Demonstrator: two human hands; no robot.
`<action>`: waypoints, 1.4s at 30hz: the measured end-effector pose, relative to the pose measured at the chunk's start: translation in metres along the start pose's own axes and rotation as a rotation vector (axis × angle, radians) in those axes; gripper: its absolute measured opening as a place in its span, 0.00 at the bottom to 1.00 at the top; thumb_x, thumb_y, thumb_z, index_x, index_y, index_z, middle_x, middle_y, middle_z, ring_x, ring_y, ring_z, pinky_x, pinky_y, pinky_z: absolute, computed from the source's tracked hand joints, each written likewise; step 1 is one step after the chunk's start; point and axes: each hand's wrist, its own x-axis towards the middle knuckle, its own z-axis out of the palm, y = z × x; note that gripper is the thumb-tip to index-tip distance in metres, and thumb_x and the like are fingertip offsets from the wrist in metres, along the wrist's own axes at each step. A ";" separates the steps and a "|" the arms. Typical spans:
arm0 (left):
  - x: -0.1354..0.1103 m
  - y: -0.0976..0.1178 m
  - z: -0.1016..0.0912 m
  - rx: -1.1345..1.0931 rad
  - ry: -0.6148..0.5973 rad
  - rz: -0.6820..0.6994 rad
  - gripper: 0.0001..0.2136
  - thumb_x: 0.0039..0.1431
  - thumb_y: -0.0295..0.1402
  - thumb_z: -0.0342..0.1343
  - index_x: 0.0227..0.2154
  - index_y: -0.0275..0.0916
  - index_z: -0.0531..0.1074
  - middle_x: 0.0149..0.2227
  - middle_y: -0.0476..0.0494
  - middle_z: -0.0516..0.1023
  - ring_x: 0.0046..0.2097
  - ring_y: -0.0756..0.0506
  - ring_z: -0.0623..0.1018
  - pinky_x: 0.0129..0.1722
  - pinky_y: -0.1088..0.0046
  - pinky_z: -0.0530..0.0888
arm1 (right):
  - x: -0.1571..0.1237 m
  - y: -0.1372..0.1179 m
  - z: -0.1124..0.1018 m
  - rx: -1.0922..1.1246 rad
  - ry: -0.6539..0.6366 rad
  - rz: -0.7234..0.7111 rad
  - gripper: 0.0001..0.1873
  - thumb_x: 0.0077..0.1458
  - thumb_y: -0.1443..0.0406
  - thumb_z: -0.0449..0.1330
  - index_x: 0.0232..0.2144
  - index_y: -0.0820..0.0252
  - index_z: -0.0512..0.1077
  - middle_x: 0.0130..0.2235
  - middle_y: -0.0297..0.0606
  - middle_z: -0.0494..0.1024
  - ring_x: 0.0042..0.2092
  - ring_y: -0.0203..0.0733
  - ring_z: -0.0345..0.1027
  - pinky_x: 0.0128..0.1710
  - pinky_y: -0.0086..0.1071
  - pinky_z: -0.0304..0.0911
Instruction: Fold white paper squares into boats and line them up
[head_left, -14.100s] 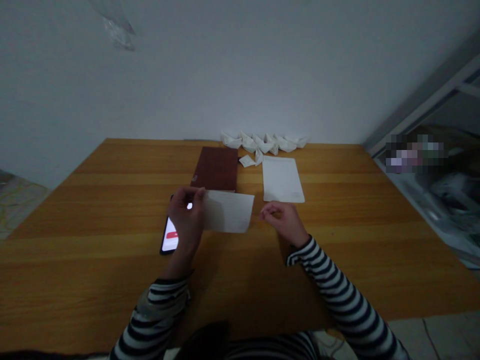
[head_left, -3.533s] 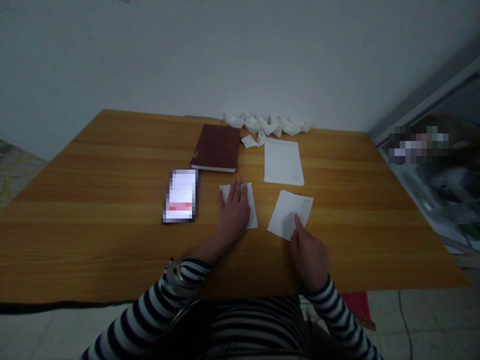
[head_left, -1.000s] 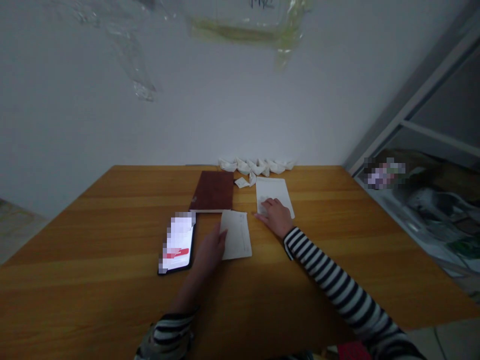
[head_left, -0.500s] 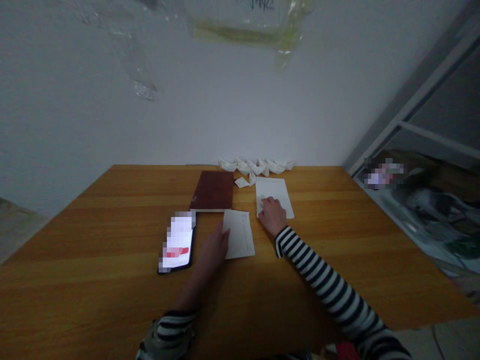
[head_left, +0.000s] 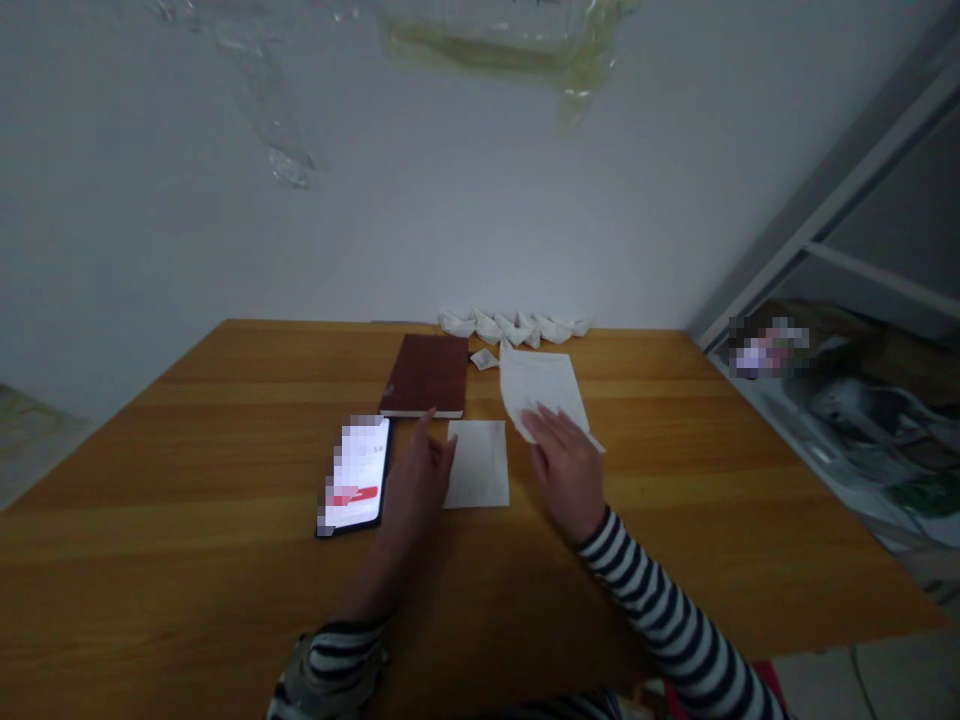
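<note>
While the right hand (head_left: 566,470) lifts a sheet of paper (head_left: 541,388), its grip hard to make out, the half-open left hand (head_left: 416,490) sits empty beside a smaller sheet (head_left: 477,465).

Smartphone (head_left: 357,476) left of paper sheet (head_left: 477,464)

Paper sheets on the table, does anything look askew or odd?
Yes: the sheet of paper at the right hand sits askew, bowed up off the wooden table with a corner sticking out, unlike the flat sheet beside it.
</note>
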 end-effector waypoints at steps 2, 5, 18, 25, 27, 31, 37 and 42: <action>-0.001 0.005 0.007 -0.447 -0.119 -0.032 0.33 0.68 0.49 0.43 0.69 0.43 0.39 0.44 0.38 0.80 0.41 0.42 0.82 0.38 0.65 0.77 | -0.016 -0.028 -0.002 0.042 -0.075 -0.089 0.24 0.62 0.73 0.51 0.59 0.60 0.70 0.56 0.45 0.77 0.61 0.46 0.67 0.63 0.48 0.61; -0.003 0.008 0.015 -0.871 -0.240 -0.220 0.38 0.65 0.48 0.49 0.70 0.42 0.38 0.45 0.37 0.81 0.38 0.43 0.82 0.36 0.68 0.78 | -0.037 -0.058 0.003 0.132 -0.195 -0.220 0.23 0.64 0.73 0.50 0.58 0.56 0.70 0.55 0.42 0.78 0.61 0.46 0.68 0.63 0.46 0.62; -0.001 -0.001 -0.008 -1.108 -0.515 -0.406 0.25 0.55 0.31 0.62 0.57 0.35 0.68 0.48 0.34 0.81 0.42 0.41 0.83 0.41 0.67 0.80 | -0.021 0.006 -0.012 0.536 -0.087 0.235 0.13 0.53 0.64 0.67 0.42 0.45 0.81 0.43 0.40 0.71 0.48 0.48 0.66 0.51 0.46 0.65; -0.009 0.010 -0.006 -1.020 -0.517 -0.277 0.41 0.54 0.31 0.62 0.68 0.53 0.51 0.60 0.42 0.73 0.51 0.40 0.79 0.50 0.61 0.77 | -0.032 0.028 0.025 1.137 -0.244 0.503 0.12 0.51 0.59 0.67 0.40 0.51 0.83 0.54 0.41 0.76 0.52 0.52 0.70 0.51 0.44 0.67; -0.010 0.006 -0.008 -0.994 -0.590 -0.218 0.37 0.57 0.39 0.61 0.68 0.49 0.55 0.61 0.38 0.71 0.53 0.38 0.78 0.52 0.59 0.75 | -0.035 0.033 0.023 1.201 -0.279 0.587 0.14 0.50 0.58 0.67 0.41 0.52 0.82 0.51 0.41 0.79 0.48 0.51 0.73 0.46 0.42 0.69; -0.013 0.002 -0.009 -0.842 -0.710 0.119 0.44 0.46 0.51 0.68 0.65 0.46 0.61 0.66 0.34 0.64 0.63 0.32 0.68 0.61 0.53 0.66 | -0.032 0.036 0.011 1.173 -0.213 0.699 0.11 0.50 0.58 0.66 0.36 0.51 0.83 0.43 0.38 0.82 0.41 0.48 0.75 0.41 0.39 0.70; -0.015 0.002 -0.007 -0.477 -0.555 0.233 0.32 0.45 0.37 0.72 0.56 0.50 0.73 0.58 0.40 0.74 0.60 0.34 0.71 0.63 0.49 0.63 | -0.021 0.033 -0.003 1.051 -0.190 0.543 0.10 0.46 0.59 0.69 0.34 0.50 0.84 0.48 0.38 0.81 0.48 0.49 0.74 0.48 0.39 0.69; -0.014 0.006 -0.008 -0.445 -0.609 0.337 0.45 0.42 0.33 0.73 0.64 0.53 0.61 0.66 0.40 0.64 0.67 0.33 0.63 0.66 0.48 0.58 | -0.017 0.037 -0.008 1.016 -0.104 0.532 0.09 0.49 0.57 0.68 0.34 0.48 0.84 0.43 0.38 0.83 0.45 0.49 0.76 0.45 0.38 0.70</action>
